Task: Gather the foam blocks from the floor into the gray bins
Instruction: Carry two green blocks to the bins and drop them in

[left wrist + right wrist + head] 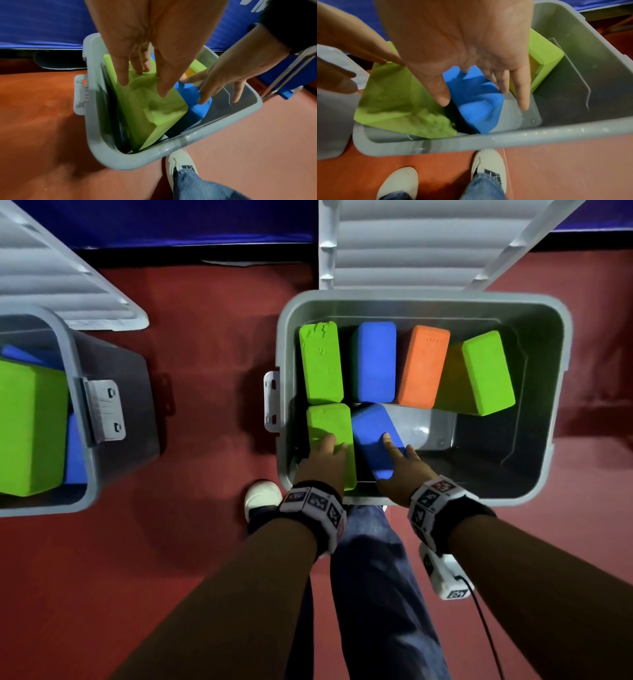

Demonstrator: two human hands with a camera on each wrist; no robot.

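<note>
An open gray bin [424, 297] [188, 139] [522, 135] stands on the red floor in front of me. Its back row holds a green [320, 361], a blue [375, 361], an orange [423, 364] and a tilted green block [488, 371]. In the front left corner stands another green block [329, 422] [154, 111] [393, 105], with a blue block [371, 426] [193, 108] [476, 102] leaning beside it. My left hand [329, 450] [142, 81] rests straight fingers on that green block. My right hand [394, 453] [481, 94] touches the leaning blue block with straight, spread fingers.
A second gray bin [78, 364] at the left holds green and blue blocks. Both bins' ribbed lids [411, 241] hang open behind them. The right half of the near bin's bottom [479, 446] is bare. My white shoes [488, 162] stand against the bin's front wall.
</note>
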